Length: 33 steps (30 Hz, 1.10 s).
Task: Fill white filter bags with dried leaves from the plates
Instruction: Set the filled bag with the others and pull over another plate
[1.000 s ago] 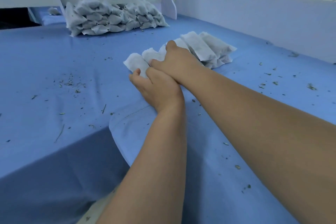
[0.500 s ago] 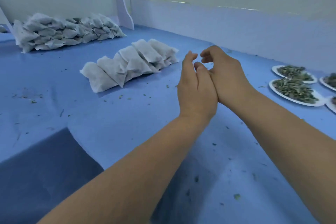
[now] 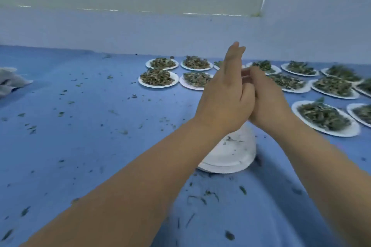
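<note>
My left hand [image 3: 225, 94] and my right hand [image 3: 269, 104] are raised above the table, palms pressed together. The left fingers point straight up; the right fingers are loosely bent against the left palm. Neither holds anything. Under my wrists stands a stack of bare white plates [image 3: 228, 154] with a few leaf crumbs. Several white plates heaped with dried green leaves fill the far right of the table, such as one plate [image 3: 158, 78] at the left end and another plate [image 3: 325, 118] close to my right arm. A few filled white filter bags [image 3: 10, 82] show at the left edge.
The blue cloth [image 3: 84, 126] covering the table is strewn with leaf crumbs. A pale wall [image 3: 140, 32] runs along the table's far edge.
My hands let go of the row of filled bags, came together and rose. The view swung right, from the bag piles to the plates of leaves.
</note>
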### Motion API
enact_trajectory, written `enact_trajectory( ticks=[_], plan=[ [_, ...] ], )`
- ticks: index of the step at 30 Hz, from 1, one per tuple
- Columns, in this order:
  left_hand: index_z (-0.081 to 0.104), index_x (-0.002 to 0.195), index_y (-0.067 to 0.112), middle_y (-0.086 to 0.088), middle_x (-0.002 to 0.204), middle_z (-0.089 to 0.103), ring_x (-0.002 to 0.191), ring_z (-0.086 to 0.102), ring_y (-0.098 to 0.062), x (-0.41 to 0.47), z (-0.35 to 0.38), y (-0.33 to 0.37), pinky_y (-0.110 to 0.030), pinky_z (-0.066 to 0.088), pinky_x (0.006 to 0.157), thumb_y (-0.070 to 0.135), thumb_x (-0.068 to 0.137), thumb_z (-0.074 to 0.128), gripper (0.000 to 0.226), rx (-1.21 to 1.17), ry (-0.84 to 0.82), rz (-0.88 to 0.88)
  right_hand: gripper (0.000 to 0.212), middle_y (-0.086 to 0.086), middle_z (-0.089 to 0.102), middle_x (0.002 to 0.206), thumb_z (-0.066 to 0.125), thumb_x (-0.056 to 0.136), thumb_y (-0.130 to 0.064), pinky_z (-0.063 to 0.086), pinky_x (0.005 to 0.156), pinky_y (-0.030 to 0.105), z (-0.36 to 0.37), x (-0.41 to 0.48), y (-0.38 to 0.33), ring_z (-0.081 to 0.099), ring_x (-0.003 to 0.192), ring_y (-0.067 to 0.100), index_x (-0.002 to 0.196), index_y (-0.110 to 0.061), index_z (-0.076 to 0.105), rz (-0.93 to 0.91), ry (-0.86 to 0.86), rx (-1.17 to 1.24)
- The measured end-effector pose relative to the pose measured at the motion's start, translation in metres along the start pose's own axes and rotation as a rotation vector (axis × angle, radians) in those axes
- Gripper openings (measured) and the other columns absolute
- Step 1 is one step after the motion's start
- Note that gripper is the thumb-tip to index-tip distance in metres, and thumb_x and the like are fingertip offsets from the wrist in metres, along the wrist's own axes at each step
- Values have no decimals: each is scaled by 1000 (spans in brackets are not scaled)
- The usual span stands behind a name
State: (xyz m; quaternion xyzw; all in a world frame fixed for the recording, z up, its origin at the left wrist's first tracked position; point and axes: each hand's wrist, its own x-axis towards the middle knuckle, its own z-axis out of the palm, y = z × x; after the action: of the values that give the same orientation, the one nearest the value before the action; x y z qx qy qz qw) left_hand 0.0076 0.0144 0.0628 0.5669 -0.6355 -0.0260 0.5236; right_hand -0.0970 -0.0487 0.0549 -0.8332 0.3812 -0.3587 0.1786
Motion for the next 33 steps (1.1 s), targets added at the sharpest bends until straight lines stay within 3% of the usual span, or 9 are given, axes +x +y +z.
enact_trajectory(
  ticks=[3,6,9,14,17,23,25,28,33],
  plan=[
    [22,158,21,3,168,17,145,33,-19,11,54,32,-35,34,109,18,95,39,65,-15,-183,22,34,-8,59,96,63,90,-10,36,56,13,-45,-19,49,53,79,16,122,-14,53,98,75,-131],
    [20,158,17,0,168,13,146,30,-23,16,102,59,-35,32,110,17,98,40,63,-35,-308,0,28,-10,53,80,65,89,-12,27,54,32,-80,-42,89,48,74,20,112,-18,51,208,111,-224],
    [18,159,17,-2,168,13,145,33,-24,10,151,82,-38,34,110,18,99,38,63,-75,-412,-28,26,-12,49,75,65,87,-14,29,52,29,-109,-68,124,48,74,23,99,-23,45,327,133,-305],
    [20,158,14,-2,169,10,149,28,-24,-12,229,122,-41,30,115,21,100,38,61,-131,-588,51,35,5,64,109,66,89,-17,35,69,33,-152,-114,173,61,98,34,122,-15,54,463,150,-439],
    [24,158,15,-3,168,13,148,29,-26,-20,265,143,-42,30,117,20,99,39,60,-186,-664,55,23,8,66,105,63,92,-20,32,69,32,-177,-135,196,62,98,35,113,-16,54,578,196,-501],
    [42,146,18,3,165,25,142,35,-18,-30,288,133,-34,35,109,13,96,45,51,-269,-513,31,38,5,65,128,64,92,-23,39,80,31,-194,-141,226,59,115,28,128,-17,57,695,307,-439],
    [46,142,18,0,161,32,139,39,-19,-22,286,123,-33,36,106,13,94,47,48,-270,-428,-3,41,5,65,126,66,90,-34,45,85,36,-190,-128,229,57,117,29,126,-16,57,695,302,-424],
    [47,136,20,-11,147,50,127,52,-30,6,276,105,-44,45,102,16,91,47,45,-262,-301,-117,38,3,66,116,66,87,-33,51,88,41,-181,-102,227,58,111,27,120,-17,59,641,313,-431],
    [46,136,15,-4,151,37,140,37,-26,39,257,54,-45,40,106,20,94,42,43,-164,-134,-393,35,5,66,107,55,92,-34,55,83,43,-150,-66,223,60,97,26,123,-18,55,609,188,-396]
  ],
)
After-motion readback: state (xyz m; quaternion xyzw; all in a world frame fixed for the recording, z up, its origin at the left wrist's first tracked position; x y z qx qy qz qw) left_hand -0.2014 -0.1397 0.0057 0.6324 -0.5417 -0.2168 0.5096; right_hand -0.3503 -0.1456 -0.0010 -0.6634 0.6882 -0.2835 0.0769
